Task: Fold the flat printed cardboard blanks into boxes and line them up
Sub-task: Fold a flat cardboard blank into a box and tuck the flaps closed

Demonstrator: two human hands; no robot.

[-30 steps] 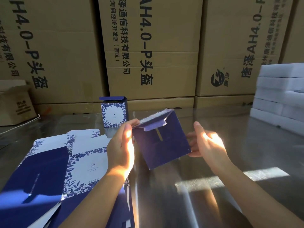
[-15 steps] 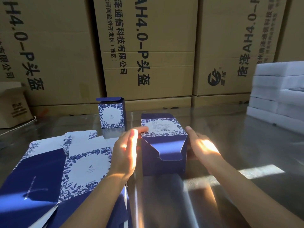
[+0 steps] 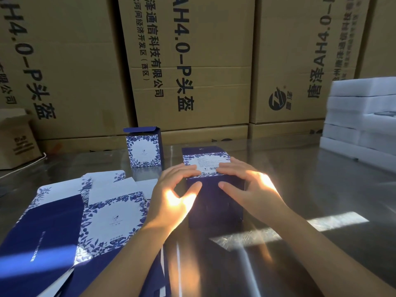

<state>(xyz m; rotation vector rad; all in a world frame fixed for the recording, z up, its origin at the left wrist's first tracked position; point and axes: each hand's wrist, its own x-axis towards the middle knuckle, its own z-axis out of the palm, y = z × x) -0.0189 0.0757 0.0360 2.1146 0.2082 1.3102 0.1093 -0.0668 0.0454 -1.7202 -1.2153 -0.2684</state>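
Pressing the navy box (image 3: 214, 211), spread left hand (image 3: 171, 198) and right hand (image 3: 255, 187) sit beside flat blanks (image 3: 64, 221).

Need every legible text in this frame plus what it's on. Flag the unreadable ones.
"AH4.0-P头盔": centre carton, sideways.
"泽通信科技有限公司": same carton, cut off at top.
"经济开发区(西区)": same carton, smaller.
"H4.0-P头盔": left carton, cut off.
"唐泽AH4.0": right carton, sideways, cut off.
Unreadable: label and barcode on near box; print on standing box, flat blanks, small carton.
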